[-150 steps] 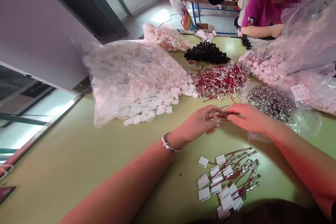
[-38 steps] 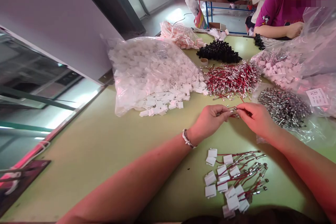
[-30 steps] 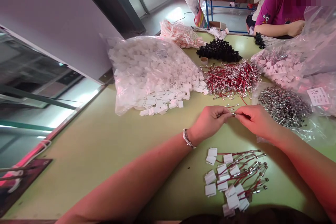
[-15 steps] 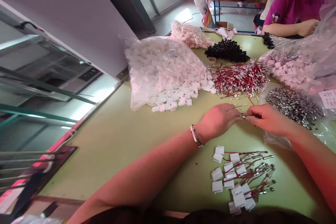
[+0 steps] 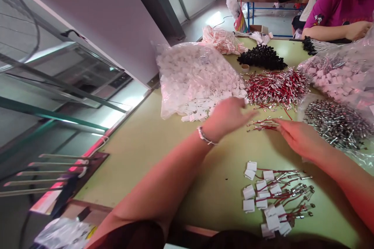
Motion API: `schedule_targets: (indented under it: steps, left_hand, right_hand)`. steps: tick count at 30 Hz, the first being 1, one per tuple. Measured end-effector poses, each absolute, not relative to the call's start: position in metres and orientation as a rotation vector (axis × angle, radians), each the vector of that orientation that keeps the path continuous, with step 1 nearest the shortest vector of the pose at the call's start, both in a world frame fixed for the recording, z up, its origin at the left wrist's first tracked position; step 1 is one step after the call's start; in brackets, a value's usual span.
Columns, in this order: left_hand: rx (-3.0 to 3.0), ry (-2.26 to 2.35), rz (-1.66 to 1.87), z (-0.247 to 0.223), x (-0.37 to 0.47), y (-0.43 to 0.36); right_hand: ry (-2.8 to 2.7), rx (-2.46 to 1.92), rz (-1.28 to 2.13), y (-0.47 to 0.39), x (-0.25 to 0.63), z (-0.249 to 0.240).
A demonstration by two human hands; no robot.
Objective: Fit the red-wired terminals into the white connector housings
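Observation:
My left hand (image 5: pixel 226 118) is slightly blurred, over the near edge of the spilled white connector housings (image 5: pixel 198 109). Its thumb stands apart from the fingers, and I see nothing held in it. My right hand (image 5: pixel 302 136) reaches in from the right, fingers stretched out, tips at a few short red wires (image 5: pixel 264 125) with metal terminals lying on the table. Whether it touches them is hard to see. Closer to me lie several white housings (image 5: pixel 273 221) with red wires fitted, their metal ends pointing right.
Behind my hands is a heap of red wires (image 5: pixel 277 87), with black parts (image 5: pixel 263 57) beyond. A clear bag of white housings (image 5: pixel 195 68) lies left, bagged metal parts (image 5: pixel 336 122) right. A person in a purple shirt (image 5: pixel 333 7) sits across the table (image 5: pixel 163 151).
My hands have separated from the small metal end they were both at. The left moved left toward the white housings; the right stayed by the red wires. The view shifted slightly.

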State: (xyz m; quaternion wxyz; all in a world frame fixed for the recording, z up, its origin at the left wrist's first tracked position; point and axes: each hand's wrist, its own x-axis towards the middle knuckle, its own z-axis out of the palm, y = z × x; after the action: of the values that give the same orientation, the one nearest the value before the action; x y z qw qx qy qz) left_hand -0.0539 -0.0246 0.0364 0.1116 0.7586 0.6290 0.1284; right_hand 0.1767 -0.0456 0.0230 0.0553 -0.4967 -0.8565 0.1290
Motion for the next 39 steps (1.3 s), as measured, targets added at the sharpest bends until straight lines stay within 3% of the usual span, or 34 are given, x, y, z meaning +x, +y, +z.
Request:
schedule_targets:
  steps: [3, 6, 10, 14, 18, 22, 30, 34, 39]
  left_hand:
    - [2.075, 2.26, -0.034, 0.039, -0.082, -0.013]
    - [2.115, 2.193, -0.273, 0.03, -0.089, -0.009]
    - [2.283, 2.036, -0.3, 0.023, -0.077, -0.014]
    - [2.367, 1.918, -0.085, 0.015, -0.07, -0.014]
    - [2.334, 1.774, 0.368, 0.009, -0.067, -0.01]
    - [1.78, 1.521, 0.781, 0.014, -0.057, -0.014]
    - [0.895, 0.897, 0.821, 0.009, -0.031, -0.03]
    - [0.781, 0.835, 0.798, 0.007, -0.029, -0.032]
    - [0.809, 0.858, 0.774, 0.008, -0.031, -0.034]
  right_hand:
    - [-2.443, -1.629, 0.398, -0.039, 0.189, 0.026]
    - [-2.467, -1.594, 0.452, -0.035, 0.194, 0.028]
    - [-2.463, -1.475, 0.487, -0.035, 0.191, 0.023]
    - [-2.36, -1.478, 0.563, -0.037, 0.191, 0.018]
    - [-2.202, -1.501, 0.622, -0.037, 0.192, 0.016]
    - [-2.115, -1.371, 0.643, -0.037, 0.192, 0.016]
    - [-2.209, -1.16, 0.358, -0.044, 0.188, 0.019]
    - [-2.298, -1.11, 0.249, -0.047, 0.184, 0.02]
    - [-2.283, -1.25, 0.418, -0.05, 0.182, 0.021]
